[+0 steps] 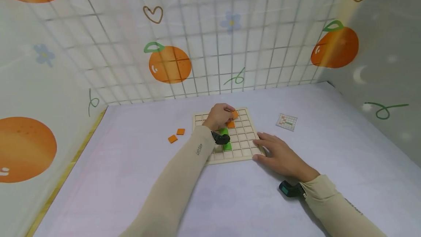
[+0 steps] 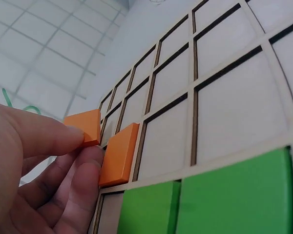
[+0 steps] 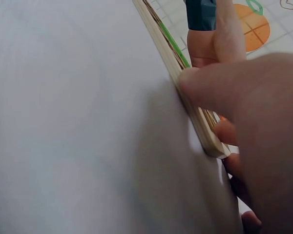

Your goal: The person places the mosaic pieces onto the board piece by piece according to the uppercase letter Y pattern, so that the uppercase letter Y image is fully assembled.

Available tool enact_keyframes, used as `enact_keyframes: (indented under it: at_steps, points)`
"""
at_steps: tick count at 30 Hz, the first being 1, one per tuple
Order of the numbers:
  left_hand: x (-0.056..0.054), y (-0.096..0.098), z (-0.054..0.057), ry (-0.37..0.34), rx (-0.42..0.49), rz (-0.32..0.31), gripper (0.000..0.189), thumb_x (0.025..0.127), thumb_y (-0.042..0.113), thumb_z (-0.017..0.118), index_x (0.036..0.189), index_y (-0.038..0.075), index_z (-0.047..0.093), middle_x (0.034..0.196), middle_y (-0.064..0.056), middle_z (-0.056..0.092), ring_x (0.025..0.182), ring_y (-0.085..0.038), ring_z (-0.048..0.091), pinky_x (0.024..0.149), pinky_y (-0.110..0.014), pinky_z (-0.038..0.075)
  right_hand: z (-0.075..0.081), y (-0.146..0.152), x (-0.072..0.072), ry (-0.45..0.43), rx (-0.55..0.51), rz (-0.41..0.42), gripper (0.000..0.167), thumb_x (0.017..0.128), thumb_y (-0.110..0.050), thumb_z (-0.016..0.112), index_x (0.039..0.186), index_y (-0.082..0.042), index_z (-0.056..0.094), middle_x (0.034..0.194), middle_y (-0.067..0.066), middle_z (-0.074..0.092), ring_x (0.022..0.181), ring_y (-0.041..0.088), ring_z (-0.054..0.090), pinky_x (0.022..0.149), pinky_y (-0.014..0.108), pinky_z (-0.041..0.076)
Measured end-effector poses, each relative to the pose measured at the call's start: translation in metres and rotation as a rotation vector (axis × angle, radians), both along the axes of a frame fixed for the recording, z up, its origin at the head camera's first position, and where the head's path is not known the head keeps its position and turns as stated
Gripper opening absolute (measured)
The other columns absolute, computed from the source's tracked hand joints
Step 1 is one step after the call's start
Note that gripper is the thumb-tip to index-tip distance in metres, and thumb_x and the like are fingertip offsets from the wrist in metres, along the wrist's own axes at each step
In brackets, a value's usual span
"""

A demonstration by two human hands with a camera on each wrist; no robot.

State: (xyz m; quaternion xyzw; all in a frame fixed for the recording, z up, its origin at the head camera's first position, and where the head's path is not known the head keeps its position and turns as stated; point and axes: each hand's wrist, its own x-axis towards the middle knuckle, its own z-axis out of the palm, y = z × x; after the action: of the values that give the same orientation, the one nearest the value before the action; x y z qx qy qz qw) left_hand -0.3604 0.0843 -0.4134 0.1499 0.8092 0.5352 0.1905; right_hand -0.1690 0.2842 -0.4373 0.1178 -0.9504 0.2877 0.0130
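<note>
A wooden grid board lies on the table. My left hand is over its far part and pinches an orange square tile between thumb and fingers. Just beside those fingers, another orange tile sits in the grid. Green tiles occupy cells nearer to me, partly hidden by the left wrist in the head view. My right hand rests at the board's near right corner, its thumb touching the near edge and its other fingers along the right side.
Two loose orange tiles lie left of the board. A small card with a printed coloured grid lies to the right. Behind the pale tabletop hangs a curtain patterned with oranges, over a wire grid.
</note>
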Motion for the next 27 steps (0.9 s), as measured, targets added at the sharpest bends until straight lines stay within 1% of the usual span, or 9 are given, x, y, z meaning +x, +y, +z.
enact_keyframes:
  at_steps: [2, 7, 11, 14, 18, 22, 27]
  points:
    - [0.0009, 0.0025, -0.0013, -0.004, -0.008, 0.013, 0.016, 0.098, 0.007, 0.061, 0.112, 0.01, 0.07, 0.098, -0.008, 0.068, 0.075, -0.022, 0.061, 0.061, -0.031, 0.047, -0.0003, 0.0012, 0.0007, -0.002, 0.001, -0.001, 0.063, 0.094, -0.048, 0.067, 0.144, -0.013, 0.056, 0.159, 0.012, 0.035, 0.145, 0.038, 0.028, 0.113, 0.061, 0.024]
    - [0.0029, 0.0059, -0.0017, 0.03, -0.062, 0.032, 0.015, 0.099, 0.01, 0.061, 0.108, 0.013, 0.072, 0.097, -0.006, 0.069, 0.078, -0.022, 0.064, 0.061, -0.031, 0.049, 0.0008, 0.0025, 0.0015, 0.001, -0.014, 0.0, 0.063, 0.094, -0.048, 0.067, 0.144, -0.012, 0.056, 0.158, 0.013, 0.036, 0.145, 0.039, 0.029, 0.112, 0.061, 0.024]
    - [0.0039, 0.0065, 0.0001, 0.07, -0.122, 0.047, 0.013, 0.097, 0.013, 0.065, 0.106, 0.016, 0.074, 0.101, -0.003, 0.069, 0.083, -0.02, 0.065, 0.068, -0.032, 0.054, 0.0006, 0.0026, 0.0014, 0.001, -0.015, 0.005, 0.063, 0.094, -0.048, 0.067, 0.144, -0.012, 0.056, 0.158, 0.013, 0.036, 0.145, 0.038, 0.029, 0.112, 0.061, 0.025]
    - [0.004, 0.0063, 0.0009, 0.098, -0.154, 0.044, 0.013, 0.096, 0.014, 0.067, 0.106, 0.017, 0.075, 0.104, -0.001, 0.069, 0.086, -0.019, 0.065, 0.071, -0.033, 0.054, 0.0007, 0.0019, 0.0013, 0.003, -0.012, 0.006, 0.063, 0.094, -0.047, 0.068, 0.144, -0.012, 0.056, 0.158, 0.013, 0.035, 0.145, 0.038, 0.029, 0.112, 0.06, 0.025]
    - [0.0024, 0.0054, -0.0001, 0.12, -0.154, 0.031, 0.015, 0.096, 0.013, 0.067, 0.106, 0.018, 0.076, 0.103, -0.001, 0.069, 0.084, -0.019, 0.065, 0.071, -0.032, 0.053, 0.0019, 0.0008, 0.0009, 0.005, -0.008, 0.002, 0.061, 0.094, -0.044, 0.068, 0.144, -0.012, 0.056, 0.158, 0.013, 0.036, 0.145, 0.038, 0.029, 0.113, 0.06, 0.024]
    - [0.0022, 0.0055, -0.0001, 0.111, -0.146, 0.026, 0.016, 0.096, 0.012, 0.066, 0.107, 0.018, 0.077, 0.101, 0.0, 0.069, 0.081, -0.019, 0.065, 0.069, -0.032, 0.053, 0.0023, 0.0005, 0.0007, 0.005, 0.002, 0.003, 0.061, 0.094, -0.044, 0.068, 0.144, -0.012, 0.056, 0.158, 0.014, 0.036, 0.145, 0.038, 0.029, 0.113, 0.06, 0.024]
    - [0.0037, 0.0067, 0.0011, 0.118, -0.17, 0.025, 0.017, 0.097, 0.014, 0.066, 0.109, 0.017, 0.077, 0.098, 0.0, 0.07, 0.079, -0.019, 0.066, 0.068, -0.032, 0.054, 0.0025, 0.0005, 0.0014, -0.001, -0.002, 0.003, 0.061, 0.094, -0.046, 0.068, 0.144, -0.012, 0.056, 0.158, 0.013, 0.036, 0.145, 0.038, 0.029, 0.113, 0.06, 0.024]
